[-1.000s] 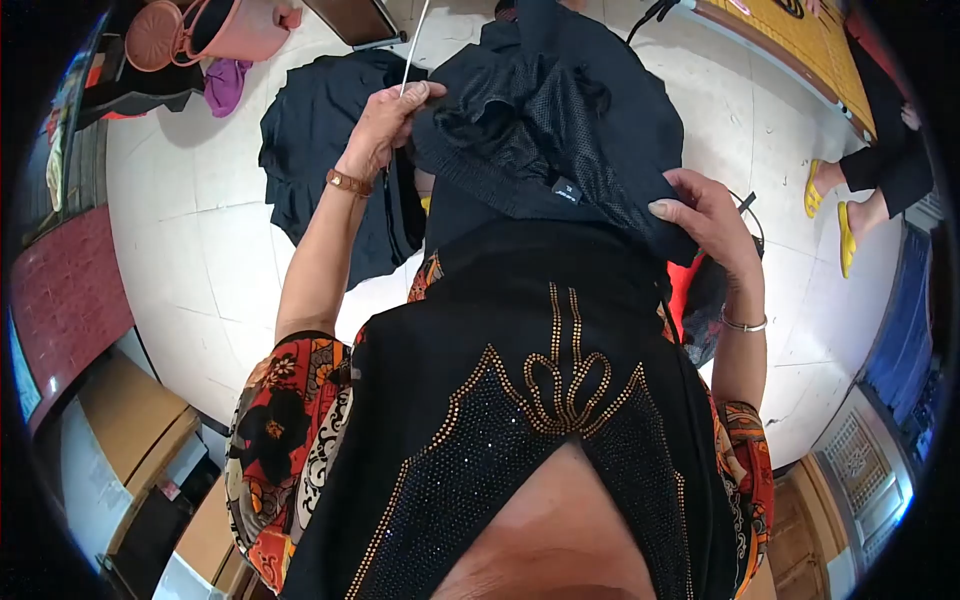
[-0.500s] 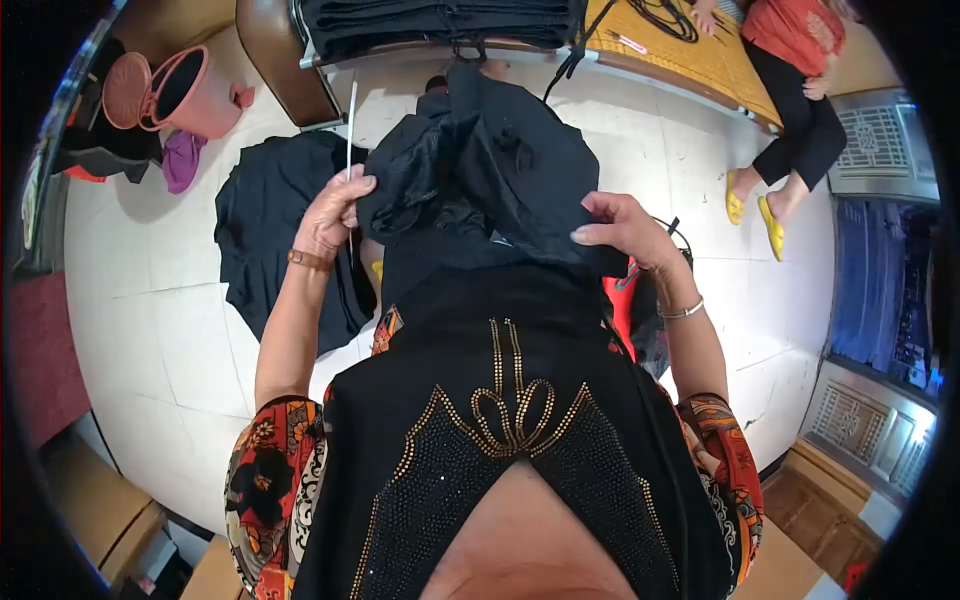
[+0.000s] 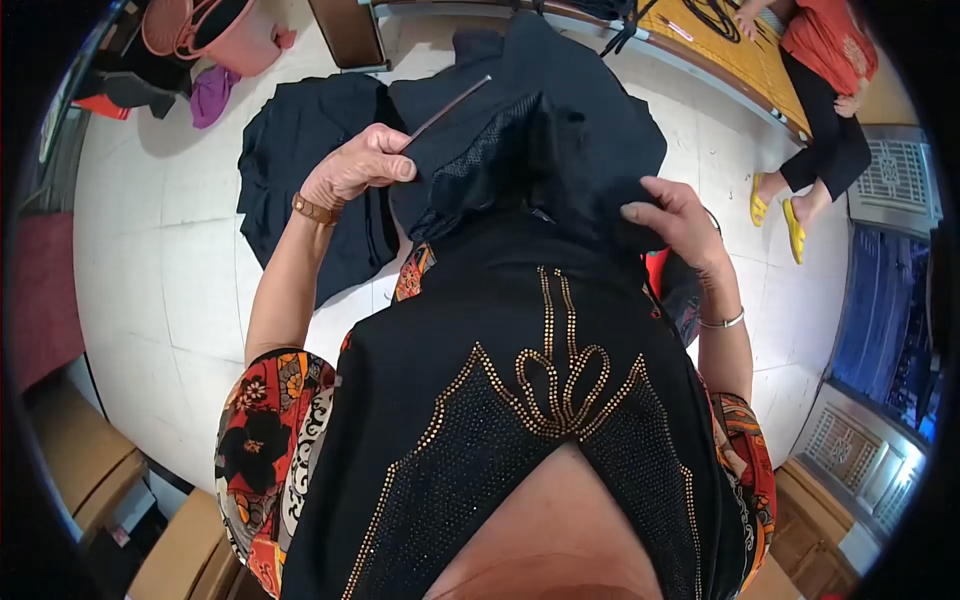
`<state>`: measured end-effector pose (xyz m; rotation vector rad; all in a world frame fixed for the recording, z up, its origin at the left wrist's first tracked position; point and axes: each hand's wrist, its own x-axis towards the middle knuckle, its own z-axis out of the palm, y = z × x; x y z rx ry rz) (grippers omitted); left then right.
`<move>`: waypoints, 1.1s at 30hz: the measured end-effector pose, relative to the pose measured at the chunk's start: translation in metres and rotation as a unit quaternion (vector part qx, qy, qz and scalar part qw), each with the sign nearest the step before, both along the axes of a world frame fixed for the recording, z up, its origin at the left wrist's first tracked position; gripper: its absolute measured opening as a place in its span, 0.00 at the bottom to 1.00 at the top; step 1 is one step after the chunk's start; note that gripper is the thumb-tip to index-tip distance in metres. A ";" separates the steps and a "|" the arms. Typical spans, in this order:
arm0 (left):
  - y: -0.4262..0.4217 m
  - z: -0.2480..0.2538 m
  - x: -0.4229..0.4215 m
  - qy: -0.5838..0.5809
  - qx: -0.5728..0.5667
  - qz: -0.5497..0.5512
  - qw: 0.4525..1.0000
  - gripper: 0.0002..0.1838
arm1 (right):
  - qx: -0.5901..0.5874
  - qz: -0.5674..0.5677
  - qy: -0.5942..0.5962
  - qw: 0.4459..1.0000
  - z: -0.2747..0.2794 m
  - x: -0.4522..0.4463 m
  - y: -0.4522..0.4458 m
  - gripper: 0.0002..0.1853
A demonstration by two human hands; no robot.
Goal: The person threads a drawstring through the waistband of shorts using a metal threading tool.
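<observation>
A black garment [image 3: 590, 150] is spread over my lap, its shiny, textured inner side turned up near the middle. My left hand [image 3: 365, 165] is closed around a thin rod [image 3: 452, 106], which slants up and to the right over the cloth. The lower part of the rod is hidden in the fist. At the garment's right edge, my right hand [image 3: 685, 220] pinches the cloth between thumb and fingers. A small pale label [image 3: 541, 215] shows near the garment's lower fold.
Another heap of black cloth [image 3: 315, 170] lies to the left. A pink bucket [image 3: 235, 40] and a purple cloth [image 3: 213, 97] are on the floor at upper left. At upper right a person in yellow slippers [image 3: 795, 230] sits by a mat-topped table [image 3: 720, 60].
The rod has swung from nearly upright to a rightward slant as my left hand turned. The garment's folds have opened and spread out. The whole view has shifted slightly.
</observation>
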<state>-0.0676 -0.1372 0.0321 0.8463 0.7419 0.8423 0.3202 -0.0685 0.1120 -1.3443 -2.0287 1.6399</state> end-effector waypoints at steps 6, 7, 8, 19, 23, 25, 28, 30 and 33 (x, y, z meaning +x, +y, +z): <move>0.001 0.012 -0.018 0.142 0.012 0.210 0.967 0.12 | -0.143 -0.113 0.161 0.970 -0.015 0.060 0.060 0.03; 0.005 0.013 -0.022 0.146 0.006 0.209 0.967 0.12 | -0.150 -0.114 0.163 0.969 -0.018 0.059 0.061 0.03; 0.011 0.014 -0.027 0.170 0.004 0.190 0.967 0.12 | -0.119 -0.119 0.147 0.975 -0.019 0.053 0.059 0.03; 0.066 0.021 0.015 0.570 0.170 0.121 0.795 0.18 | 0.269 0.142 -0.059 0.951 -0.024 -0.002 0.056 0.10; 0.093 0.019 0.063 0.549 0.065 0.020 0.833 0.18 | 0.329 0.220 -0.100 0.913 -0.022 -0.017 0.060 0.12; 0.105 0.009 0.075 0.543 0.083 0.013 0.835 0.18 | 0.314 0.237 -0.104 0.913 -0.026 -0.019 0.059 0.13; 0.118 -0.012 0.090 0.521 0.083 -0.031 0.849 0.17 | 0.302 0.245 -0.120 0.913 -0.029 -0.020 0.058 0.14; 0.124 -0.025 0.094 0.494 0.048 -0.099 0.862 0.15 | 0.302 0.247 -0.138 0.910 -0.030 -0.023 0.059 0.14; 0.119 -0.037 0.096 0.441 0.000 -0.125 0.889 0.13 | 0.303 0.249 -0.145 0.908 -0.033 -0.025 0.060 0.14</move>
